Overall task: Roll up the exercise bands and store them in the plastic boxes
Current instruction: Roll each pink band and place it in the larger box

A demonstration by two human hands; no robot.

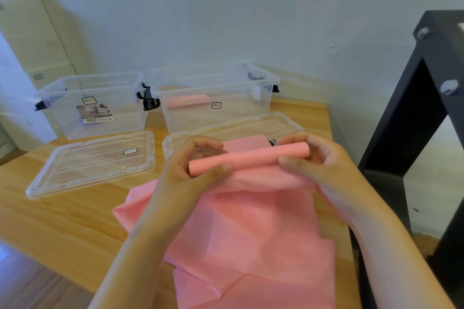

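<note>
Pink exercise band (251, 233), partly rolled. Roll (248, 158) held above the right half of the table, near the far edge; long axis left to right, right end slightly higher. Unrolled remainder hanging from the roll toward the near edge, spread in loose folds over the tabletop.

Left hand (198, 165): fingers and thumb curled round the roll's left end. Right hand (319, 158): thumb and fingers pinching the right end.

Wooden table (62, 221), light grain. Pale wall (226, 20) close behind the far edge. Dark wood floor (25, 283) off the near left corner.

Left plastic box (93, 105): clear, open, label on front, at the far left corner. Right plastic box (216, 98): clear, open, just beside it along the far edge; second pink roll (187, 101) lying inside, long axis left to right.

Left lid (90, 163), clear, flat on the table in front of the left box. Right lid (251, 125), in front of the right box, partly hidden behind hands and band.

Black metal frame (426, 108) beyond the right edge. Cardboard cartons (32, 32) beyond the far left corner.
</note>
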